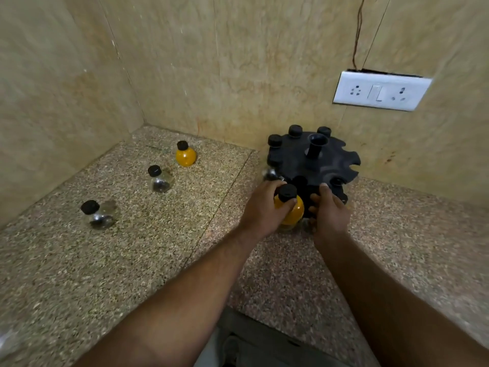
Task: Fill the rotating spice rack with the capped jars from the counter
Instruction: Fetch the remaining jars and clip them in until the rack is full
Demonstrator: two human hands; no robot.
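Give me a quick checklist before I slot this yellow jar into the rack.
1. Grip: ok, left hand holds the jar at its neck.
2. Cap on: ok.
3. Rack steadied: ok, right hand grips its front edge.
4. Free slots: ok, open notches along the right rim.
5. Slot straight ahead of the jar: cannot tell, the hands and jar hide it.
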